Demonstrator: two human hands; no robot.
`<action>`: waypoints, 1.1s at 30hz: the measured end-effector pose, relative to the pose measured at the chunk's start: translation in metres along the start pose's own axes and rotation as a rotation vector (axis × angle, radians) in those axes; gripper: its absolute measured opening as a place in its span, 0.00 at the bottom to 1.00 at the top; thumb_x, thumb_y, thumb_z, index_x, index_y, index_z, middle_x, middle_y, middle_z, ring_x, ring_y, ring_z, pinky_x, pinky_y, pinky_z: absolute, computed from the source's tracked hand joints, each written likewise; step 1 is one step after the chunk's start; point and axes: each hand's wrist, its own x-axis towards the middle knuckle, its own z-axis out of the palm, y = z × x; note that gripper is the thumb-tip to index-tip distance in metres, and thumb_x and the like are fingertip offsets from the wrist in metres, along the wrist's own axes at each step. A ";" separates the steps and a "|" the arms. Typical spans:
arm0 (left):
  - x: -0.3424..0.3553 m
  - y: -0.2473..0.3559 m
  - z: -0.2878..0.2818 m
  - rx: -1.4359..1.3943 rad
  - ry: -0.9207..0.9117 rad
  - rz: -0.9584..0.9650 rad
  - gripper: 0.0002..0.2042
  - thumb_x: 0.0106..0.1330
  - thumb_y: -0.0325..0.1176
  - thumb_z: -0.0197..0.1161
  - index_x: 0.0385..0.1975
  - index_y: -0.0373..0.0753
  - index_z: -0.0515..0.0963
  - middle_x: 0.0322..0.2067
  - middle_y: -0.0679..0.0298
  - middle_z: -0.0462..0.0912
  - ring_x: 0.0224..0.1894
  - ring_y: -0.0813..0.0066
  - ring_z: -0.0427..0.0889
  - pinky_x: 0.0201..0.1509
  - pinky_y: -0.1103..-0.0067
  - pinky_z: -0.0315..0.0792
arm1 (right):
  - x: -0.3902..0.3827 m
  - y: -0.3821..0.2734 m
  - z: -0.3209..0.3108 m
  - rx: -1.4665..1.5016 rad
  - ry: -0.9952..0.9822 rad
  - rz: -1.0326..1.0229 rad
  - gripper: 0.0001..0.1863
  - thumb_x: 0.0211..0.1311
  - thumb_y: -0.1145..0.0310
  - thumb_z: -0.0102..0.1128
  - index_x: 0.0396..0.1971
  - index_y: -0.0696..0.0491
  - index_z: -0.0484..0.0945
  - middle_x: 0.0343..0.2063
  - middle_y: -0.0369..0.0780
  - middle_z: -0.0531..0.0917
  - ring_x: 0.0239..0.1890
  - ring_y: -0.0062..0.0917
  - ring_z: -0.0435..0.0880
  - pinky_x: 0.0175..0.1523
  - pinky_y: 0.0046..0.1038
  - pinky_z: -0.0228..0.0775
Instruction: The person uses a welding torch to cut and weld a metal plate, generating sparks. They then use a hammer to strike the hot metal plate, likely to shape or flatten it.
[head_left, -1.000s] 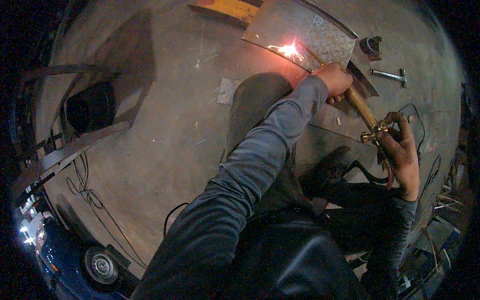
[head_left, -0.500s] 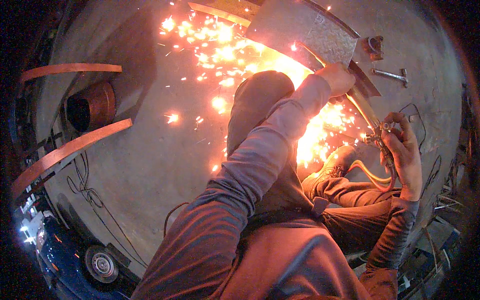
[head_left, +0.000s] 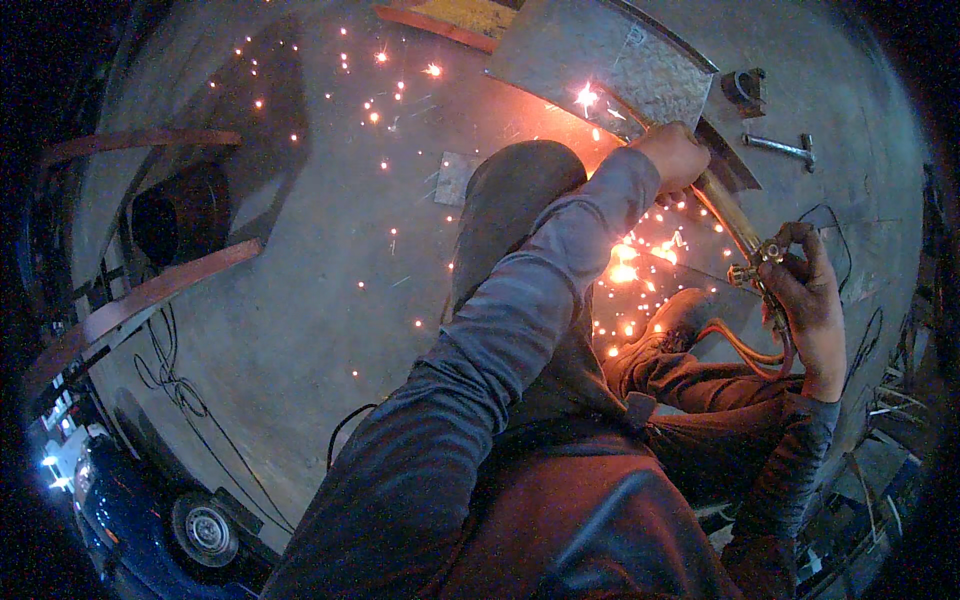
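Observation:
My left hand (head_left: 672, 158) is wrapped round the front tube of a brass cutting torch (head_left: 728, 212). The torch's tip is at a bright glowing spot on a curved grey metal plate (head_left: 560, 55), beyond my left knee. My right hand (head_left: 812, 305) grips the rear of the torch, thumb and fingers at its brass valve knobs (head_left: 768, 252). Hoses (head_left: 735, 345) loop from the torch's rear end past my shoe. Orange sparks (head_left: 628, 265) lie scattered on the floor below the plate. The plate's underside is hidden in part by my knee and left arm.
A hammer (head_left: 780, 148) and a short rusty metal piece (head_left: 743, 92) lie right of the plate. Curved metal strips (head_left: 170, 280) and a round drum-like piece (head_left: 180, 215) are at left. Cables (head_left: 175, 385) cross the floor towards a dark blue car (head_left: 130, 510).
The large bright shower of sparks has died down to scattered points, and the scene is darker. A small flat plate on the floor now shows beside my knee. Both hands stay nearly in place.

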 end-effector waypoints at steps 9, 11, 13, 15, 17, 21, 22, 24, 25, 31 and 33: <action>-0.001 0.001 -0.003 -0.028 -0.030 -0.025 0.18 0.67 0.41 0.52 0.33 0.31 0.84 0.24 0.55 0.85 0.22 0.64 0.85 0.23 0.67 0.79 | -0.002 -0.009 0.001 -0.079 0.020 0.075 0.20 0.68 0.71 0.60 0.58 0.50 0.69 0.32 0.38 0.83 0.20 0.15 0.75 0.23 0.19 0.63; -0.005 0.006 -0.004 -0.044 -0.066 -0.040 0.18 0.68 0.43 0.53 0.39 0.33 0.81 0.26 0.56 0.85 0.21 0.66 0.83 0.20 0.69 0.76 | -0.001 -0.002 -0.001 -0.041 0.028 0.039 0.21 0.68 0.71 0.60 0.59 0.50 0.69 0.32 0.38 0.83 0.20 0.15 0.75 0.23 0.20 0.63; -0.009 0.009 -0.006 -0.036 -0.067 -0.056 0.18 0.69 0.44 0.54 0.42 0.33 0.80 0.27 0.56 0.84 0.20 0.66 0.82 0.18 0.71 0.74 | -0.001 -0.003 -0.002 -0.048 0.015 0.048 0.21 0.68 0.70 0.59 0.60 0.50 0.70 0.32 0.38 0.83 0.20 0.15 0.75 0.23 0.19 0.64; -0.011 0.010 -0.007 -0.005 -0.043 -0.067 0.17 0.70 0.43 0.54 0.42 0.34 0.80 0.26 0.57 0.84 0.21 0.66 0.81 0.18 0.71 0.73 | -0.001 -0.005 -0.002 -0.045 0.014 0.053 0.21 0.68 0.70 0.59 0.60 0.50 0.71 0.32 0.38 0.83 0.21 0.15 0.75 0.23 0.19 0.64; -0.009 0.009 -0.006 -0.019 -0.044 -0.042 0.17 0.69 0.41 0.53 0.38 0.30 0.81 0.25 0.55 0.85 0.22 0.65 0.84 0.22 0.69 0.78 | -0.003 -0.008 0.000 -0.033 0.024 0.056 0.20 0.68 0.69 0.58 0.59 0.50 0.72 0.32 0.37 0.83 0.21 0.15 0.75 0.24 0.19 0.64; -0.003 0.006 -0.003 -0.028 -0.040 -0.054 0.17 0.68 0.39 0.52 0.37 0.28 0.81 0.27 0.52 0.86 0.23 0.64 0.86 0.24 0.68 0.81 | -0.003 -0.013 0.000 -0.081 0.002 0.050 0.19 0.69 0.68 0.57 0.58 0.51 0.72 0.32 0.37 0.82 0.21 0.15 0.75 0.24 0.19 0.64; -0.002 0.005 -0.002 -0.047 -0.048 -0.066 0.17 0.68 0.38 0.52 0.37 0.28 0.81 0.27 0.52 0.86 0.23 0.64 0.86 0.24 0.68 0.81 | -0.002 -0.010 -0.001 -0.074 -0.001 0.041 0.19 0.69 0.68 0.57 0.58 0.51 0.72 0.32 0.37 0.83 0.21 0.14 0.75 0.24 0.19 0.64; -0.001 0.003 -0.003 -0.046 -0.045 -0.041 0.17 0.68 0.38 0.51 0.37 0.29 0.81 0.27 0.53 0.86 0.23 0.64 0.86 0.24 0.68 0.80 | -0.002 -0.009 -0.001 -0.074 -0.001 0.029 0.19 0.69 0.69 0.57 0.58 0.51 0.72 0.33 0.36 0.83 0.21 0.14 0.75 0.24 0.18 0.64; -0.001 0.001 -0.003 -0.045 -0.042 -0.028 0.17 0.68 0.38 0.51 0.37 0.30 0.82 0.26 0.53 0.86 0.23 0.64 0.85 0.23 0.68 0.79 | -0.001 -0.009 -0.001 -0.082 0.002 0.026 0.19 0.69 0.69 0.56 0.58 0.51 0.72 0.33 0.36 0.83 0.21 0.14 0.75 0.24 0.18 0.64; -0.007 0.009 -0.004 -0.106 -0.062 -0.104 0.15 0.69 0.40 0.53 0.36 0.35 0.81 0.23 0.58 0.83 0.18 0.68 0.80 0.19 0.72 0.74 | -0.003 -0.015 -0.001 -0.082 -0.001 0.061 0.15 0.69 0.70 0.57 0.54 0.50 0.73 0.34 0.35 0.83 0.28 0.15 0.75 0.32 0.18 0.65; -0.017 0.018 -0.009 -0.045 -0.072 -0.079 0.15 0.67 0.37 0.52 0.35 0.32 0.81 0.24 0.56 0.84 0.21 0.67 0.82 0.20 0.72 0.75 | -0.003 -0.013 -0.002 -0.063 0.000 0.050 0.15 0.69 0.71 0.57 0.54 0.49 0.73 0.34 0.34 0.83 0.28 0.15 0.75 0.32 0.18 0.65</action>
